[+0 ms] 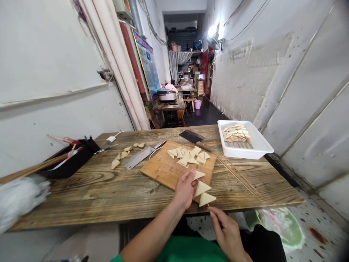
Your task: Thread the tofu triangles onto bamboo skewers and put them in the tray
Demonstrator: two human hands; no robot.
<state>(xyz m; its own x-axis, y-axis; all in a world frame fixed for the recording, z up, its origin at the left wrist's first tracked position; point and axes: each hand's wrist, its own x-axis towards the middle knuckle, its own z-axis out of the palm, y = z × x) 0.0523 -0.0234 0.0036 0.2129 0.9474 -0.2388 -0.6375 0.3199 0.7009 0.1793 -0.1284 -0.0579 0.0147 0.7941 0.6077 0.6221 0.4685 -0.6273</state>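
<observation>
My right hand (227, 231) pinches the lower end of a thin wooden skewer (208, 206) at the table's front edge. Three pale triangular pieces (207, 199) are threaded along it; they look like tofu, though I cannot be sure. The fingers of my left hand (185, 191) close on the topmost triangle (199, 175). Beneath and beyond my left hand lies a wooden cutting board (155, 171) with a pile of loose triangles (188, 155) on its far half.
A cleaver (140, 157) and curved offcuts (120, 156) lie left of the board, a dark-bladed knife (191, 136) behind it. Bare skewers (240, 176) lie right, below a white tub (248, 151) of filled skewers. A black box (73, 160) stands left. Far back, a masked person (186, 78) sits.
</observation>
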